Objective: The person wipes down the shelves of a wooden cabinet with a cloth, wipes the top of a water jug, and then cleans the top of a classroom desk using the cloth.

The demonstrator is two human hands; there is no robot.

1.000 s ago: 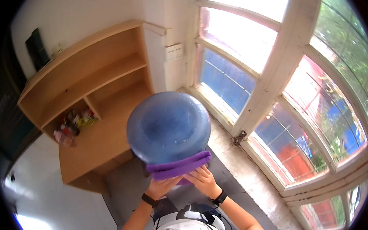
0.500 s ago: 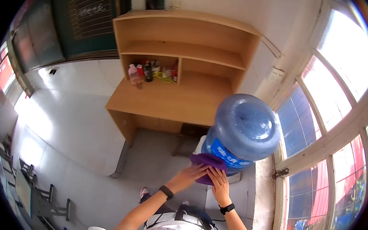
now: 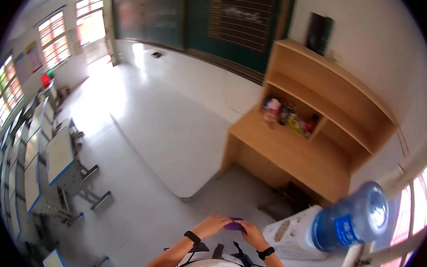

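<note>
A folded purple cloth [image 3: 235, 225] is held in front of my body. My left hand [image 3: 211, 226] grips its left side, fingers closed over the edge. On the opposite side, my right hand [image 3: 252, 232] has its fingers closed on the same cloth. To the right of my hands, apart from them, a big blue water jug [image 3: 351, 218] with a blue label sits upside down on a white water dispenser [image 3: 298, 233].
A wooden desk with shelves [image 3: 293, 150] stands ahead right, with bottles [image 3: 273, 109] on it. A low platform [image 3: 174, 131] lies ahead below the chalkboard [image 3: 231, 24]. Rows of school desks [image 3: 61, 155] fill the left side, and a window [image 3: 413, 209] is at right.
The view has swung left toward the classroom. Both hands have come away from the jug with the purple cloth, which now looks more bunched up near my body.
</note>
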